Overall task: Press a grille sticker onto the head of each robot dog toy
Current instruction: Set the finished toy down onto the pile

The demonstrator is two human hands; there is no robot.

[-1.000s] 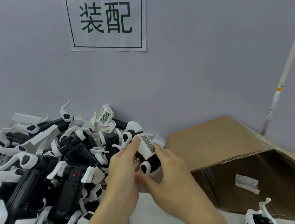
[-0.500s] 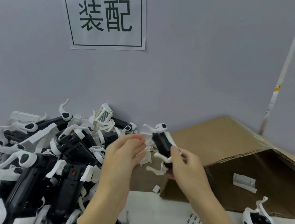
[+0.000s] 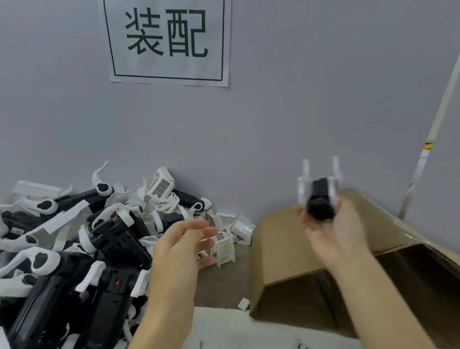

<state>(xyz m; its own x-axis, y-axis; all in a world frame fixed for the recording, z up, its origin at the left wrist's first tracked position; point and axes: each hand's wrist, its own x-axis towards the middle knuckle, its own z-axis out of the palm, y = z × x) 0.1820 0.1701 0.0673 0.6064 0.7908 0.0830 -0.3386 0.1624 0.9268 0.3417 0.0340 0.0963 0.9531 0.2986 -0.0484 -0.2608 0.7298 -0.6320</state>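
Holding one robot dog toy [image 3: 319, 203] legs-up in our right hand [image 3: 334, 236] over the cardboard box [image 3: 286, 251] at right, left hand [image 3: 186, 251] loose and empty near the pile [image 3: 58, 243], we judge it finished; next: drop it, fetch another.

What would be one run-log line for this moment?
right hand: holds black-and-white robot dog toy above brown cardboard box | left hand: open, empty

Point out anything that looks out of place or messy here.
A small white scrap lies loose on the table beside the cardboard box, apart from the toy pile. The pile itself is a tangled heap. Nothing looks broken.
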